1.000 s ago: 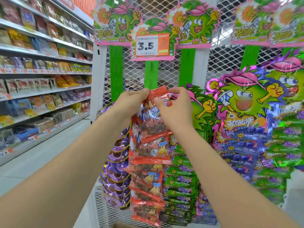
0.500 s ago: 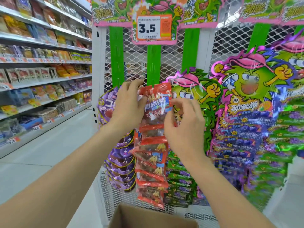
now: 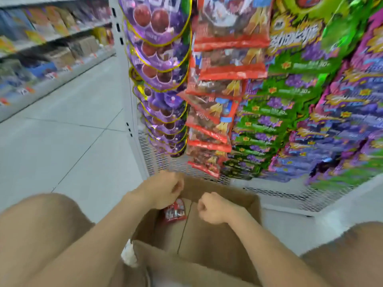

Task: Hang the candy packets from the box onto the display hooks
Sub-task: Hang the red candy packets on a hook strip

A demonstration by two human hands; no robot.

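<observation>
1. A shop aisle with a pale tiled floor (image 3: 68, 154) ran to the far left, lined by blurred shelves (image 3: 51, 59) of goods.
2. On the right stood a white mesh rack (image 3: 269, 195), hung with columns of packets.
3. From left to right these were purple packets (image 3: 163, 65), red packets (image 3: 217, 112), green packets (image 3: 269, 121) and pink packets (image 3: 348, 125), each column overlapping downward.
4. A brown box (image 3: 217, 241) sat open on the floor, near the foot of the rack and just below the red column.
5. One red packet (image 3: 175, 212) lay on the bottom of the box, toward its far left side.
6. The left hand (image 3: 163, 189) hung inside the box directly over that packet, fingers curled downward. Whether the fingers gripped the packet or only hovered at its top edge could not be told.
7. The right hand (image 3: 213, 208) was to the right of the packet, apart from it, curled into a fist with nothing visible in it.
8. Both forearms reached into the box from the near edge, with a bare knee at each near corner.
9. A small white scrap (image 3: 128, 253) clung to the near left rim of the box.
</observation>
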